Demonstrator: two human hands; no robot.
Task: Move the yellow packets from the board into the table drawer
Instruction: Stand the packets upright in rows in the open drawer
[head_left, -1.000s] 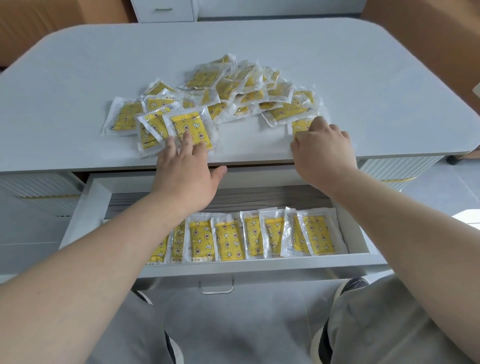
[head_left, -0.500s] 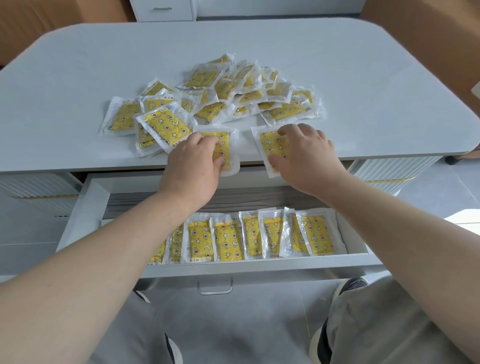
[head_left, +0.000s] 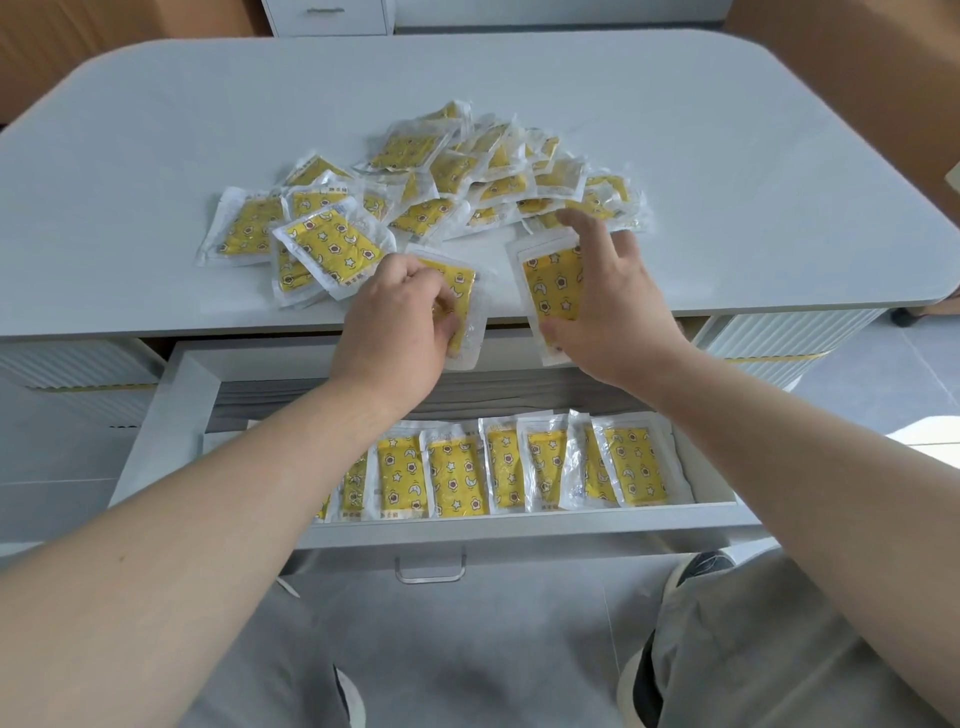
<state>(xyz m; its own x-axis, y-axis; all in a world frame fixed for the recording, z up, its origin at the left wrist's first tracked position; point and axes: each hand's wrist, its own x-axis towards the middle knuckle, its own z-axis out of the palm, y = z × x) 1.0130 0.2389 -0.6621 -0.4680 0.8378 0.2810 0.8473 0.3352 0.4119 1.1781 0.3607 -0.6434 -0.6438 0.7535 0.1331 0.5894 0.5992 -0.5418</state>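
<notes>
A heap of yellow packets (head_left: 426, 187) in clear wrappers lies on the pale grey table top (head_left: 727, 156). My left hand (head_left: 400, 322) grips one yellow packet (head_left: 462, 291) at the table's front edge, fingers curled round it. My right hand (head_left: 613, 306) holds another yellow packet (head_left: 550, 286) between thumb and fingers, lifted and hanging over the front edge. Below, the open white drawer (head_left: 171, 436) holds a row of several yellow packets (head_left: 519, 467) along its front wall.
The drawer's metal handle (head_left: 430, 569) sticks out toward me. White ribbed cabinet fronts (head_left: 795, 338) flank the drawer on both sides. My knees in grey trousers (head_left: 753, 649) and my shoes are under the drawer. A white cabinet (head_left: 327, 15) stands beyond the table.
Each hand drew a packet from the heap toward the front edge. The right hand has now lifted its packet off the table; the left has curled round its packet.
</notes>
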